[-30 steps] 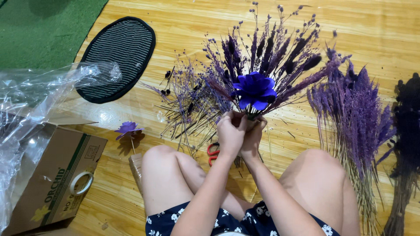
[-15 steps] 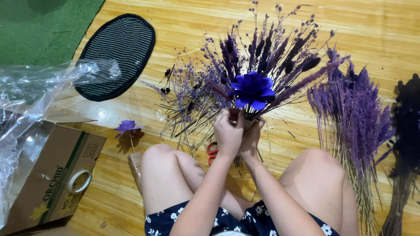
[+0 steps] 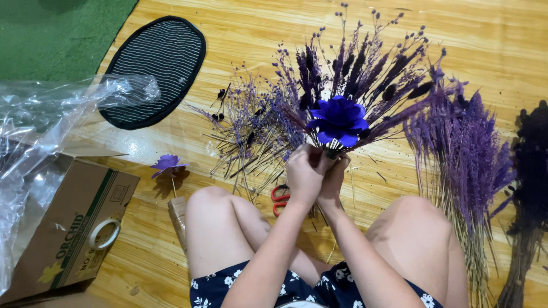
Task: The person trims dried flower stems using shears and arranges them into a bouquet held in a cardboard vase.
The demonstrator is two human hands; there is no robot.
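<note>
Both my hands grip the stems of a bouquet just above my knees. My left hand point(image 3: 303, 174) wraps the front of the stems, and my right hand point(image 3: 333, 178) holds them from behind. The bouquet point(image 3: 365, 74) fans upward with dark purple dried sprigs and a big blue-violet flower point(image 3: 339, 121) at its middle. Red-handled scissors point(image 3: 279, 199) lie on the wooden floor under my wrists, partly hidden.
Loose purple sprigs point(image 3: 251, 131) lie left of the bouquet; a purple grass bundle point(image 3: 468, 165) and a dark bundle point(image 3: 528, 188) to the right. A single purple flower point(image 3: 166, 164), a tape roll point(image 3: 104, 234) on a cardboard box point(image 3: 63, 239), clear plastic point(image 3: 45, 120), an oval black mat point(image 3: 154, 68).
My hands have shifted slightly on the stems; the bouquet stays in nearly the same place.
</note>
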